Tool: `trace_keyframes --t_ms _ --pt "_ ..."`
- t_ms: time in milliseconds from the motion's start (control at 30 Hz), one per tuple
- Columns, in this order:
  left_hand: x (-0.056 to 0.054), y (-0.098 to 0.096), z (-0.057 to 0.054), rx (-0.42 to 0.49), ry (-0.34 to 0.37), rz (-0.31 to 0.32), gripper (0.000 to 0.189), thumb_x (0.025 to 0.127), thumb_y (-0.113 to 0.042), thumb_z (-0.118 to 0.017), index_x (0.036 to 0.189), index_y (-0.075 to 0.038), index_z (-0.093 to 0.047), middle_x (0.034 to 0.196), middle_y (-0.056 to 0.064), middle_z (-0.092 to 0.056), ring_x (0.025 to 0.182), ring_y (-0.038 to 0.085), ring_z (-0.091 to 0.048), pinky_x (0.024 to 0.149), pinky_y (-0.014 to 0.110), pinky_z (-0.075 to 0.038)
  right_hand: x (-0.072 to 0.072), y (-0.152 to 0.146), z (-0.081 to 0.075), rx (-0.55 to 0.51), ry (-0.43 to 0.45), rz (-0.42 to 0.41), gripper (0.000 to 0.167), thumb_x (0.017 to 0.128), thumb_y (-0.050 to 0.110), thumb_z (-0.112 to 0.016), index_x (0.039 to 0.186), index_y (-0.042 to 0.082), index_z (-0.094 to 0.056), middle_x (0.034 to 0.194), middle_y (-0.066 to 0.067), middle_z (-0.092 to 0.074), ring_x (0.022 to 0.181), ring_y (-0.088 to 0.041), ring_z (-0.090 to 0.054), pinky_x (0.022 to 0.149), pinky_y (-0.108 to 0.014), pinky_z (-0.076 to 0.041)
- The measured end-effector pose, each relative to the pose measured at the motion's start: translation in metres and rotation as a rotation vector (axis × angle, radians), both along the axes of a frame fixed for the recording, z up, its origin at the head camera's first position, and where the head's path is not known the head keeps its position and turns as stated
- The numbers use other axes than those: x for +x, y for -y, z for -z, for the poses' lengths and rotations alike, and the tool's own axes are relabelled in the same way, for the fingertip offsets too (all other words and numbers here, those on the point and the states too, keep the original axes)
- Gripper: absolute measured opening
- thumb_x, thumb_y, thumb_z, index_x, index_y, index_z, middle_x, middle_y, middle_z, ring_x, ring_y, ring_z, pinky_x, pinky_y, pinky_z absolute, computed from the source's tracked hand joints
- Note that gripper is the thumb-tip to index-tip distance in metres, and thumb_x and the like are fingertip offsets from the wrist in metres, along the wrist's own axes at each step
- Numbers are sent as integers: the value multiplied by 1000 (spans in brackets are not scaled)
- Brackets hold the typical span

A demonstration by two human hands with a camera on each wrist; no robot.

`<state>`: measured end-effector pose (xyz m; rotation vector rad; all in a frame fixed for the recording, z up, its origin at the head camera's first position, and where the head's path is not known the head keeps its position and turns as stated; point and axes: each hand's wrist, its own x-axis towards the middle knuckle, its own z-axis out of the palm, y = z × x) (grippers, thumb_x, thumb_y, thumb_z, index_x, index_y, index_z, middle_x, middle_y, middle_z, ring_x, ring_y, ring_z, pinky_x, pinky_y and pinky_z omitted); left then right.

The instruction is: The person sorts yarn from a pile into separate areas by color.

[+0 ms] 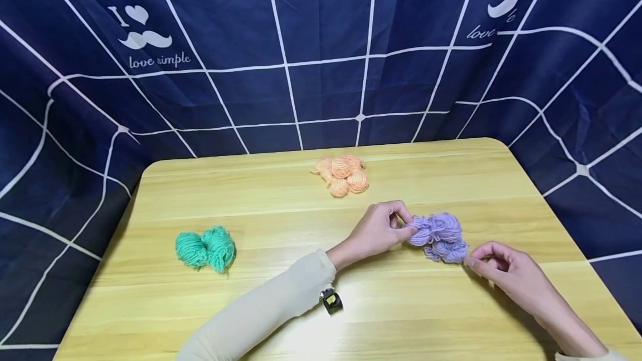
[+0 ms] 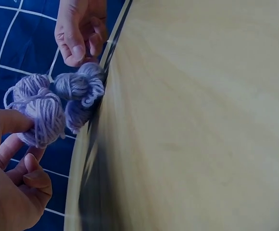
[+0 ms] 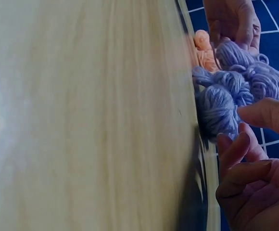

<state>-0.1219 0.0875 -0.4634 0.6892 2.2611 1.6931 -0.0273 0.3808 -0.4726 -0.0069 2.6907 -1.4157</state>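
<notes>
A cluster of purple yarn bundles (image 1: 440, 233) lies on the right half of the table, one lighter bundle stacked against a greyer one. My left hand (image 1: 378, 228) pinches the left end of the lighter bundle (image 2: 43, 118) between thumb and fingers. At the lower right edge of the cluster is my right hand (image 1: 516, 274), its thumb and fingertips closing on the greyer bundle (image 3: 217, 108). In the right wrist view, the thumb (image 3: 259, 114) lies along that bundle's side, with curled fingers beneath.
Peach yarn balls (image 1: 346, 174) sit in a clump near the table's back edge. A green yarn bundle (image 1: 205, 248), pinched in at its middle, lies on the left. Dark blue cloth (image 1: 321, 93) with white lines hangs behind the wooden table (image 1: 281, 311). A small black device (image 1: 331, 301) is at the left sleeve.
</notes>
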Motion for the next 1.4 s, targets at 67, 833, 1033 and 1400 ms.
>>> trace_keyframes --t_ms 67,833,1033,1400 --pt "-1 -2 2 -5 -13 -5 14 96 -7 -84 95 -13 -71 64 -5 -52 52 5 -46 51 20 -40 0 0 1 -1 -3 -2 4 104 12 -75 101 11 -72 66 7 -48 56 -15 -47 51 -36 -37" --pt "-4 -22 17 -157 -56 20 17 91 -10 -88 96 -13 -72 87 -14 -65 66 1 -51 63 17 -45 -1 -1 6 -3 -8 -11 7 105 13 -74 103 7 -73 69 8 -48 61 -12 -44 54 -36 -34" --pt "-4 -20 17 -198 -95 19 16 91 -12 -87 100 -13 -74 90 -14 -67 70 0 -52 67 15 -46 0 -1 10 -4 -6 -18 7 105 12 -73 104 5 -73 70 5 -53 64 -11 -47 57 -35 -35" --pt "-3 -13 15 -197 -64 29 26 89 -10 -86 111 -11 -72 94 -12 -68 71 2 -55 70 16 -48 -1 1 8 -3 -4 -9 8 105 13 -73 105 5 -73 69 7 -49 61 -12 -44 54 -36 -34"
